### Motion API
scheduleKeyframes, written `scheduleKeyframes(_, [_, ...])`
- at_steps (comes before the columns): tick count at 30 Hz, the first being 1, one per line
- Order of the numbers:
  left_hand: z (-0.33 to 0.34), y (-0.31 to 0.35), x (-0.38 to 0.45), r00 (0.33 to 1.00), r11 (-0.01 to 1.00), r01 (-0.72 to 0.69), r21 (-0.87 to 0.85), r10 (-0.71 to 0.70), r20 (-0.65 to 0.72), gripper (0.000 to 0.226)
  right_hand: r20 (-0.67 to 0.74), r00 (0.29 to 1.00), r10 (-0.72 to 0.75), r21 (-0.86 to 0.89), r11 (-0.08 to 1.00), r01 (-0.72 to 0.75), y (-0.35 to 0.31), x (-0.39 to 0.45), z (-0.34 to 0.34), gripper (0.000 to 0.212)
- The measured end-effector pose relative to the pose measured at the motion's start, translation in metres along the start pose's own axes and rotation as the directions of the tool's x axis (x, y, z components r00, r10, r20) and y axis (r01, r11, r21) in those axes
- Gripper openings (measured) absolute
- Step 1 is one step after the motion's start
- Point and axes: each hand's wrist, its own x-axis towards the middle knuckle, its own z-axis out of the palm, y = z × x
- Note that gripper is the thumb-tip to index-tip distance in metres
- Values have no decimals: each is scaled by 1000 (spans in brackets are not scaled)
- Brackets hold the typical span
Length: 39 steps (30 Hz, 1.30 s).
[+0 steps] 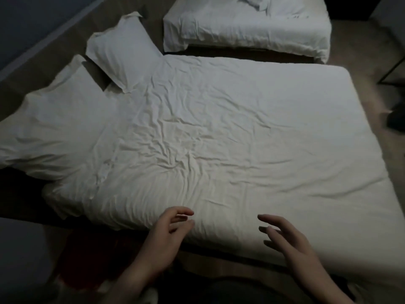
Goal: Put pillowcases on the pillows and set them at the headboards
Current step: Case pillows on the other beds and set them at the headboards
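Two white cased pillows lean at the left end of the near bed [285, 132]: a large pillow [54, 126] nearer me and a smaller pillow [125, 51] behind it, against the brown headboard [54, 55]. My left hand [168, 229] hovers over the bed's near edge with its fingers loosely curled, holding nothing. My right hand [287, 238] hovers beside it, fingers spread and relaxed, also holding nothing. The sheet is white and wrinkled.
A second bed [252, 34] with a white sheet stands beyond the first, with crumpled white cloth [254, 2] at its far end. A narrow gap separates the beds. A dark object [396, 119] lies on the floor at the right. Beige floor surrounds the beds.
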Motion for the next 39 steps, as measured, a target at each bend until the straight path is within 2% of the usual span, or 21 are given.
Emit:
scheduleKeyframes(1, [30, 1, -1, 1000, 1000, 12, -3, -12, 4, 23, -5, 1000, 3, -18, 1000, -4, 9, -2, -26, 65])
scheduleKeyframes(4, [107, 3, -6, 999, 1000, 25, 14, -25, 42, 24, -13, 1000, 27, -23, 999, -27, 37, -10, -99, 35])
scheduleKeyframes(5, [127, 3, -8, 998, 999, 24, 31, -26, 57, 21, -18, 999, 35, -30, 999, -35, 44, -11, -120, 32])
scheduleKeyframes(7, [158, 5, -17, 996, 997, 22, 74, -29, 84, 20, -20, 999, 45, -60, 997, -46, 52, -17, -155, 30])
scheduleKeyframes(11, [200, 14, -27, 993, 990, 29, 137, -45, 110, 32, -60, 997, 53, -34, 998, -55, 65, -27, -205, 27])
scheduleKeyframes(13, [221, 17, -24, 988, 987, 29, 159, -52, 143, 31, -100, 994, 48, -21, 999, -50, 71, -31, -223, 35])
scheduleKeyframes(15, [242, 19, -16, 980, 982, 21, 187, -57, 192, 29, -144, 988, 54, 12, 999, -52, 82, -36, -237, 52])
scheduleKeyframes(18, [278, 28, 2, 962, 972, 3, 235, -67, 264, 22, -205, 974, 99, 82, 993, -83, 98, -47, -259, 42])
scheduleKeyframes(21, [317, 45, 18, 956, 961, -59, 270, -24, 294, 17, -261, 961, 87, 125, 991, -56, 111, -55, -284, 46])
scheduleKeyframes(25, [361, 63, 28, 944, 959, -139, 247, 53, 325, 16, -287, 953, 95, 153, 987, -53, 124, -58, -321, 77])
scheduleKeyframes(32, [470, 72, 9, 958, 952, -155, 263, 80, 275, 15, -306, 952, 27, 143, 989, 18, 150, -70, -432, 82])
scheduleKeyframes(35, [542, 69, -14, 975, 962, -131, 238, 83, 204, 16, -274, 961, -18, 120, 991, 53, 171, -81, -500, 85])
scheduleKeyframes(39, [646, 74, -66, 991, 983, -29, 182, 5, 132, 16, -183, 983, -29, 61, 997, 41, 198, -107, -604, 79])
